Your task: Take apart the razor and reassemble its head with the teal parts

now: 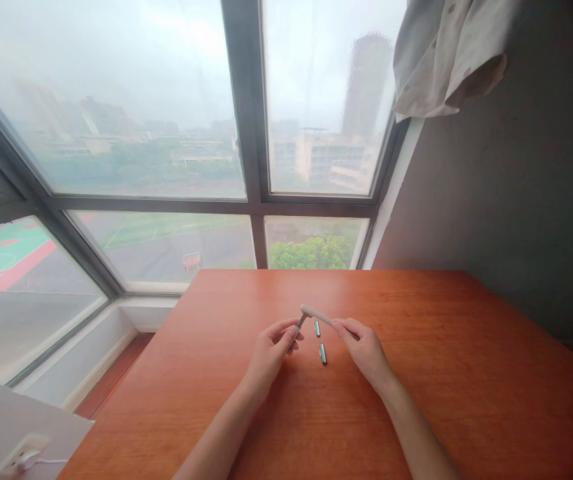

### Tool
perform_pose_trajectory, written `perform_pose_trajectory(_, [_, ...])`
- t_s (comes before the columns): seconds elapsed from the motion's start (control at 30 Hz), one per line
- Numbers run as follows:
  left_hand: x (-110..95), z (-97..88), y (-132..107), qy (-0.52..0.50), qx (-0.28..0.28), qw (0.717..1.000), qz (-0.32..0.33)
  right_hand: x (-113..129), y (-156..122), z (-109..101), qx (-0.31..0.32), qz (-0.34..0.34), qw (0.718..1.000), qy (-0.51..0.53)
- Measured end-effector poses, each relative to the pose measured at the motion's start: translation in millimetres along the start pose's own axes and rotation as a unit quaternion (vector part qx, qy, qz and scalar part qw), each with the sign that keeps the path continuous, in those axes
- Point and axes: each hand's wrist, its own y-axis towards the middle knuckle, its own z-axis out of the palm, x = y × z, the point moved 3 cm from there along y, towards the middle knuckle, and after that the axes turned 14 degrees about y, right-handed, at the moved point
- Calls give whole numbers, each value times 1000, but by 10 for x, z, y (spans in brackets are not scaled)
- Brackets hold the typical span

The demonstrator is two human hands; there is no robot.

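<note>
My left hand (pixel 272 343) is closed round a slim, dark razor handle (pixel 300 321) that slants up to the right. A pale beige stick (pixel 319 315), shaped like a toothbrush, is gripped at its right end by my right hand (pixel 359 340). Its far end meets or overlaps the top of the razor handle; whether they touch I cannot tell. Two small green-and-black pieces, which look like razor cartridges, lie on the table between my hands: a farther cartridge (pixel 317 329) and a nearer cartridge (pixel 323 354).
A reddish-brown wooden table (pixel 441 373) spreads beneath both hands. Beyond its far edge stand grey-framed windows (pixel 254 207). Cloth with buttons (pixel 449 60) hangs at upper right beside a dark wall (pixel 506 193). A wall socket with a plug (pixel 25 460) sits at lower left.
</note>
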Motion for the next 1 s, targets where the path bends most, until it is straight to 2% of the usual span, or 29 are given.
perform_pose_trajectory(0.47, [-27,-24,-12,3,-24,1000,18,19,2,-1,-1,12,1000,13])
perform_pose_trajectory(0.73, [-38,-95,18,-25,-65,997,28,13,11,-5,-9,17,999,26])
perform_pose_trajectory(1.0, [-75,-86,1,-3,-58,998,41,95,-7,8,-14,19,999,49])
